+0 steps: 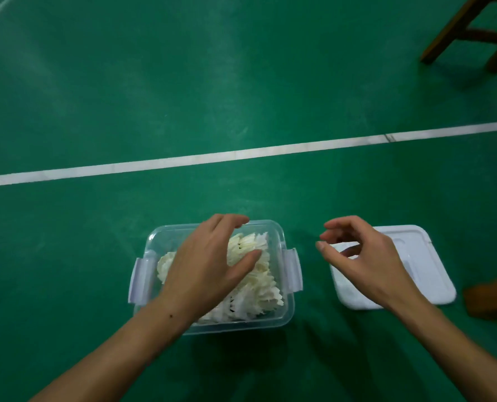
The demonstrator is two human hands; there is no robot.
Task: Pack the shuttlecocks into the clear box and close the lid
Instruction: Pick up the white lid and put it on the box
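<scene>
Setting: a green court floor (241, 82) with a white line (241, 153) running across the middle of the frame; wooden furniture legs (473, 30) in the upper right corner.
Clear box: the clear box (288, 307) sits on the floor at lower centre, its lid off, latch flaps (293, 269) hanging at its left and right sides.
Shuttlecocks: the white feathered shuttlecocks (258, 288) lie piled inside the box, some feathers standing about level with the rim; I see none loose on the floor.
Lid: the white lid (415, 256) lies flat on the floor just to the right of the box, apart from it, its long axis running roughly up and down the frame, much like the box's.
Left hand: the left hand (209, 265) is spread over the pile, fingers loosely arched and reaching toward the far rim, thumb touching the feathers; it looks to press rather than grip.
Right hand: the right hand (366, 256) hovers above the near-left part of the lid, fingers curled loosely with thumb and forefinger apart, holding nothing.
Key relation: the lid lies right of the box and directly under the right hand, so that hand is far the nearer one.
Likely step: packing seems finished; next would be lifting the lid leftward onto the box while the left hand keeps the feathers down.
Risk: feathers proud of the rim could catch under the lid.
</scene>
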